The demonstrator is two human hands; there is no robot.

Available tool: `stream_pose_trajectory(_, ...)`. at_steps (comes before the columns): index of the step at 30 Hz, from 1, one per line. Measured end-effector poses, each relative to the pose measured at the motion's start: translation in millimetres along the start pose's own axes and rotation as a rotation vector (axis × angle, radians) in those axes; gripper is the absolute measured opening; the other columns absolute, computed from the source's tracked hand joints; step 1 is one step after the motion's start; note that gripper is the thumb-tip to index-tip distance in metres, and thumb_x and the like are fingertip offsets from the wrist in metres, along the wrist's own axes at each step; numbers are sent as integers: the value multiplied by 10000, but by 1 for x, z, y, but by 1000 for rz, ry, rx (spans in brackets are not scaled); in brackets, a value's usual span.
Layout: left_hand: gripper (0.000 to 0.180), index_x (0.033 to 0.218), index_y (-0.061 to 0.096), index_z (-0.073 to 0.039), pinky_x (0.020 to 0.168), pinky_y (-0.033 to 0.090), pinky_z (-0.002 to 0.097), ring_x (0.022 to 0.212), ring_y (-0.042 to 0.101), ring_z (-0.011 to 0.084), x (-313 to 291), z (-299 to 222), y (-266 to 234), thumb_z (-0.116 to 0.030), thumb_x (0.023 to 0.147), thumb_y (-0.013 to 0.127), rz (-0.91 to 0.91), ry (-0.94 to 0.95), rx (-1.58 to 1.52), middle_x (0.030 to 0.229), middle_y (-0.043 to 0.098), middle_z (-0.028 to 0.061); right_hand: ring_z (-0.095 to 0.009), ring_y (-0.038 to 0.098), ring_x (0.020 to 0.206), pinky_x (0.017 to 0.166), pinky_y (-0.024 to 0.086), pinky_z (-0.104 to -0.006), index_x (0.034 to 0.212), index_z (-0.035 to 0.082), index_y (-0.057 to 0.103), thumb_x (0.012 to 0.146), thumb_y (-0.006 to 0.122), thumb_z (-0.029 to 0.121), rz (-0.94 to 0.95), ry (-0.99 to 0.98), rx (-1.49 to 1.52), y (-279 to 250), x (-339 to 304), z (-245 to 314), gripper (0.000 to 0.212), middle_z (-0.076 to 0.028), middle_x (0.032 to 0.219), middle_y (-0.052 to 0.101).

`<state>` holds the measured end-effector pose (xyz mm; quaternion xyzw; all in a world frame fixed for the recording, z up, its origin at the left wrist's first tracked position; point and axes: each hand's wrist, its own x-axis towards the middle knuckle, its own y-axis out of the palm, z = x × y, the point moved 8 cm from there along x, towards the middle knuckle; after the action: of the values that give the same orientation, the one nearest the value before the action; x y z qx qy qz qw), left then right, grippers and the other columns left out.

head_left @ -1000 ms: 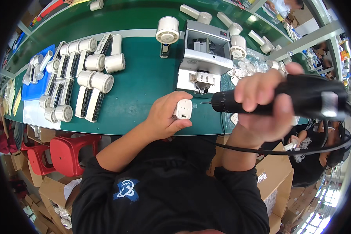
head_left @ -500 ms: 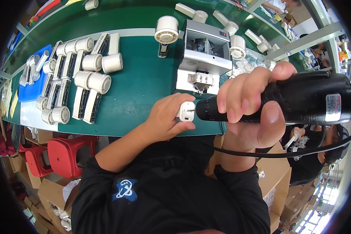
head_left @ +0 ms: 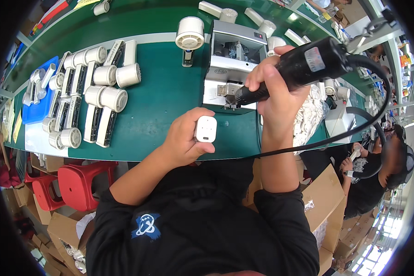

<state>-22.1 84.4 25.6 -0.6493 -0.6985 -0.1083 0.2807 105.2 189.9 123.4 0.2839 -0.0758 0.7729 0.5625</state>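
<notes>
My left hand point(head_left: 181, 138) is closed around a white handheld fan handle point(head_left: 206, 129), whose rounded end with small holes and a dark slot faces up; its rest is hidden. My right hand point(head_left: 280, 92) grips a black corded electric screwdriver point(head_left: 296, 66) that slants down to the left. The screwdriver's nose is at the front outlet of a silver screw feeder point(head_left: 230, 72); its bit tip is hard to make out. Loose screws lie in the feeder's open top bin. Left of the feeder stands a white fan point(head_left: 190, 34), its round head up.
Several white fans point(head_left: 108, 99) lie in rows at the left, beside a blue tray point(head_left: 36, 112) of parts. White pieces point(head_left: 308, 122) are heaped right of my right forearm. The black cable point(head_left: 329, 140) loops across the right. Red stools point(head_left: 80, 186), cardboard boxes point(head_left: 324, 195) and another person point(head_left: 370, 175) are nearby.
The screwdriver has moved from the handle's end up to the screw feeder's outlet, and now tilts downward. My left hand, still holding the handle, has shifted slightly left.
</notes>
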Motion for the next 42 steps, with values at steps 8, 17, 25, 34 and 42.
stream_pose_trajectory(8,709,1096,462,-28,619,442,323,708,554,259,0,-2,0,-611,710,582,-24,22,40,846,549,102,-169,490,483,493,450,-325,1087,-8,402,760,580,65,70,116,95,-1,-18,-4,380,-78,604,478)
stream_pose_trajectory(17,684,1079,463,-38,622,445,336,719,555,286,4,1,10,-603,710,578,99,15,78,851,548,105,-167,511,581,570,433,-329,1271,49,320,857,516,227,363,-138,389,45,-13,69,492,-50,747,494)
stream_pose_trajectory(25,653,1093,446,-42,627,445,353,727,556,300,5,-2,10,-569,730,582,109,51,58,854,550,111,-152,498,543,536,421,-311,1197,61,359,842,518,184,409,-81,397,56,-6,61,408,-41,707,479)
stream_pose_trajectory(34,587,1124,448,-30,863,398,392,1016,479,349,-15,10,-8,-296,684,732,249,-105,282,1067,502,154,-137,507,537,497,437,-301,1283,2,320,824,578,206,318,-224,441,40,-9,76,564,-34,713,510)
stream_pose_trajectory(42,366,993,540,-25,671,454,299,748,562,167,105,22,-179,-245,740,686,-136,-468,539,849,582,93,-119,471,494,475,387,-244,1197,19,333,761,657,206,14,-466,72,-52,2,111,574,-23,676,470)
